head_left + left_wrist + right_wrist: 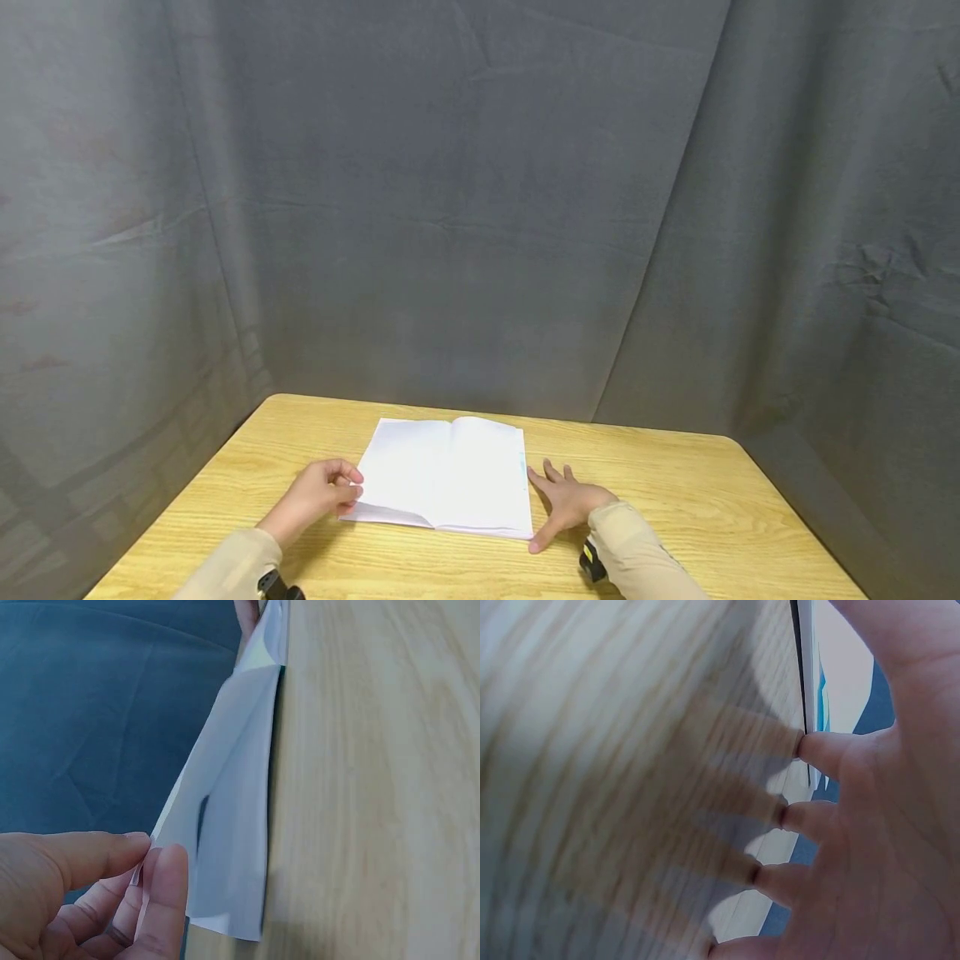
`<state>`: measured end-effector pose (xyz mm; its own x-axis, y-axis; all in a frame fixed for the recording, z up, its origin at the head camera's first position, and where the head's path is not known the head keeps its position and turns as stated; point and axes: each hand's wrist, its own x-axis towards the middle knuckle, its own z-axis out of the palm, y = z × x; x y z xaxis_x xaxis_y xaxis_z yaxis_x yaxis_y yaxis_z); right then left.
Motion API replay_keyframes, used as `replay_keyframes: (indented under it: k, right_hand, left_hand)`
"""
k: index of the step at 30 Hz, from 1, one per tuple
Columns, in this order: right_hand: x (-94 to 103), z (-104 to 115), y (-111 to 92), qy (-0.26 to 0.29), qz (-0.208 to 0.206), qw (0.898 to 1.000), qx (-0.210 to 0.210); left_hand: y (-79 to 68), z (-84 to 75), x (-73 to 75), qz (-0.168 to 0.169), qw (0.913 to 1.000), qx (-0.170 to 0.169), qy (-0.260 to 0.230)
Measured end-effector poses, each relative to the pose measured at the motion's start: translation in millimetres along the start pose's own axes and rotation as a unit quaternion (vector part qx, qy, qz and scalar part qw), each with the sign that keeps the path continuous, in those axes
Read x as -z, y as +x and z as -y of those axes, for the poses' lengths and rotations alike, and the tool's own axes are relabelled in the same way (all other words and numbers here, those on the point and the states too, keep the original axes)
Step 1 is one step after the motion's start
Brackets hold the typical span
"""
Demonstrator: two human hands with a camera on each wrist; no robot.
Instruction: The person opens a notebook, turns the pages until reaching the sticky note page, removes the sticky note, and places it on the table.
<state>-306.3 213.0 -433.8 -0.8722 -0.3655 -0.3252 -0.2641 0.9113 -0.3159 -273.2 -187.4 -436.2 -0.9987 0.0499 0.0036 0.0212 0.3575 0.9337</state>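
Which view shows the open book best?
The head view: the book lies open there, both facing pages visible. The left wrist view shows it at a low slant, a leaf pinched by the left hand; the right wrist view catches only a cropped part beside the right hand.

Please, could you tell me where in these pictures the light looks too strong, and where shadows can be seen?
Head view: the pages of the open book are nearly pure white, fine detail washed out; left wrist view: a pale sheen lies on the tabletop; right wrist view: dark finger-shaped shadows, perhaps partly reflections, stretch across the tabletop from the right hand.
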Motion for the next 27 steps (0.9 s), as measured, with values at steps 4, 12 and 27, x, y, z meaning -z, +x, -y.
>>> replay_keyframes:
  k: [4,12,27]
  right_hand:
    - [0.4,1.0,-1.1,0.003,-0.002,1.000,0.005]
    - [0.5,1.6,-1.8,0.014,0.000,1.000,0.004]
    - [1.3,1.6,-2.3,0.015,0.004,1.000,-0.002]
  left_hand:
    - [2.1,5.5,-2.4,-0.001,0.9998,0.020,0.008]
    - [5.7,14.7,-5.0,0.003,0.9986,0.049,0.021]
    - [6.5,13.8,-1.2,0.040,0.9912,0.029,0.122]
